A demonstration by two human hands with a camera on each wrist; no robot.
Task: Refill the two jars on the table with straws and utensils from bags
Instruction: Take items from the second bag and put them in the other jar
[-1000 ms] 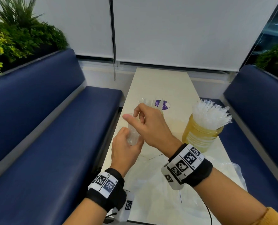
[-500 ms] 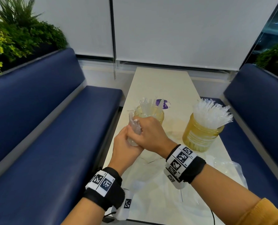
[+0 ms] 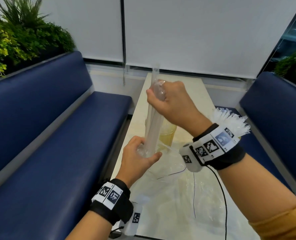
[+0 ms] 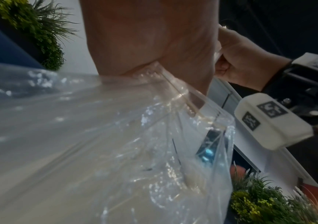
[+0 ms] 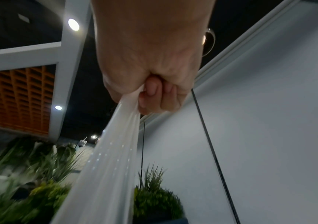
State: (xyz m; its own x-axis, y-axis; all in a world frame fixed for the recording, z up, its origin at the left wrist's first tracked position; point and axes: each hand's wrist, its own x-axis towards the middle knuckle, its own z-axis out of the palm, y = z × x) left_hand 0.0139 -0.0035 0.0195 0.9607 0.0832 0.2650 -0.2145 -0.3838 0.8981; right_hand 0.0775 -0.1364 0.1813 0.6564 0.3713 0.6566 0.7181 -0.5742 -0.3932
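Note:
My right hand (image 3: 162,99) is raised above the table and grips the top of a bundle of long white wrapped pieces (image 3: 152,129). In the right wrist view its curled fingers (image 5: 154,94) close on the bundle (image 5: 106,159). Lower down, my left hand (image 3: 140,153) holds the bottom end of a clear bag (image 4: 115,151) round the bundle's foot. Behind the bundle stands a yellow-tinted jar (image 3: 168,136), partly hidden. The second jar is hidden behind my right wrist; only its white straws (image 3: 230,122) show.
Flat clear plastic bags (image 3: 178,196) lie on the near end of the narrow pale table (image 3: 178,87). Blue benches run along the left (image 3: 57,144) and right (image 3: 273,118). Plants (image 3: 14,40) stand behind the left bench. A thin black cable hangs from my right wrist.
My right hand has risen from beside the left hand, drawing the white bundle up to full length. The left hand has stayed low on the bag's end.

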